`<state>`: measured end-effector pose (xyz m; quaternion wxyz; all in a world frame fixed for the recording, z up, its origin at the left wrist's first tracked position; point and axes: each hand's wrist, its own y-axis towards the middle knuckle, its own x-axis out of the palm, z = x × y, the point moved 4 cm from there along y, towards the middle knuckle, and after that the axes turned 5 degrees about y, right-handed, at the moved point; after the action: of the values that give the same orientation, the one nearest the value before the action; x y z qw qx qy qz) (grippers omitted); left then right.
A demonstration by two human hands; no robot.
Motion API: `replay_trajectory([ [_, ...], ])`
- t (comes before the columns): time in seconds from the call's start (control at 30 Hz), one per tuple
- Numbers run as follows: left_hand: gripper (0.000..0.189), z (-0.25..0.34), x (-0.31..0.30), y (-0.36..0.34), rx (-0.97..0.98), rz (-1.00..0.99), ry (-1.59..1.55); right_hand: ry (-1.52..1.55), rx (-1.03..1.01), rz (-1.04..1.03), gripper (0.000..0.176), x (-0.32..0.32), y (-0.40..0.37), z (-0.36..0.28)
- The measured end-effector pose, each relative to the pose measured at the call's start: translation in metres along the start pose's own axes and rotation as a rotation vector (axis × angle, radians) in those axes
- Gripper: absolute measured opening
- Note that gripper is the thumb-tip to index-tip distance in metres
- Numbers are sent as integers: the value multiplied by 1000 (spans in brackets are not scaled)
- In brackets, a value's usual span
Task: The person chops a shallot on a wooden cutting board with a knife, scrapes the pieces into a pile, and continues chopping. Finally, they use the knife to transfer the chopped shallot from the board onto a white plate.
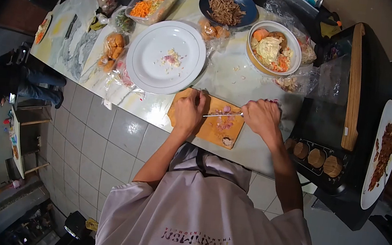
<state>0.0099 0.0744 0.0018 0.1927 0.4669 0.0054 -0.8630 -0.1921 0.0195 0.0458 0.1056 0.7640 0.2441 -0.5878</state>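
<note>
My right hand (262, 117) is wrapped around the handle of a knife (221, 115), whose thin blade points left over the wooden cutting board (204, 132). Chopped pinkish shallot (224, 123) lies scattered on the board beside the blade. At the board's left side rests my left hand (190, 113), its fingers curled down close to the knife tip; whatever they hold is hidden. Just beyond the board stands a large white plate (144, 67) with a small heap of chopped white and pink bits (172, 60).
Behind are a container of shredded vegetables (153, 0), a blue bowl of brown strips (225, 9) and a white bowl of mixed food (271, 51). Bagged food (113, 49) sits left. An oven (325, 123) with an oval plate (382, 155) on top stands right. Another person (8, 77) is far left.
</note>
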Motion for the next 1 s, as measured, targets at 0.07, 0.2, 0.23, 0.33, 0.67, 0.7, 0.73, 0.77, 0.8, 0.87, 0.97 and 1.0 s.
replay_trajectory([
  [0.07, 24, 5, -6, 2, 2, 27, -12, -18, -16, -4, 37, -1, 3, 2],
  [0.2, 26, 1, 1, 5, -4, 21, -13, -17, -17, -92, 38, 2, 17, 9],
  [0.23, 26, 2, 2, 7, -10, 6, 11, -15, -9, -124, 39, 2, 20, 10],
  [0.33, 25, 6, -2, 14, -18, 26, 24, -11, -25, -85, 41, -1, 30, 13],
  [0.67, 19, 7, 1, 18, 15, 17, 124, 69, -24, -37, 37, 28, 23, 27],
  [0.7, 19, 6, 2, 17, 17, 14, 125, 75, -17, -28, 37, 25, 20, 24],
  [0.73, 19, 6, 3, 15, 51, 11, 144, 83, -11, -19, 36, 24, 17, 23],
  [0.77, 20, 6, 3, 13, 86, 7, 163, 85, -7, -19, 36, 25, 14, 22],
  [0.8, 20, 7, 2, 12, 90, 4, 162, 78, -24, 20, 36, 25, 10, 22],
  [0.87, 21, 9, 0, 8, 58, -23, 152, 71, -43, 61, 36, 23, 5, 22],
  [0.97, 21, 5, 4, 2, 26, -85, 122, 62, -31, 33, 36, 25, -2, 21],
  [1.0, 21, 3, 7, 0, 27, -84, 122, 70, -26, 21, 35, 26, -4, 21],
])
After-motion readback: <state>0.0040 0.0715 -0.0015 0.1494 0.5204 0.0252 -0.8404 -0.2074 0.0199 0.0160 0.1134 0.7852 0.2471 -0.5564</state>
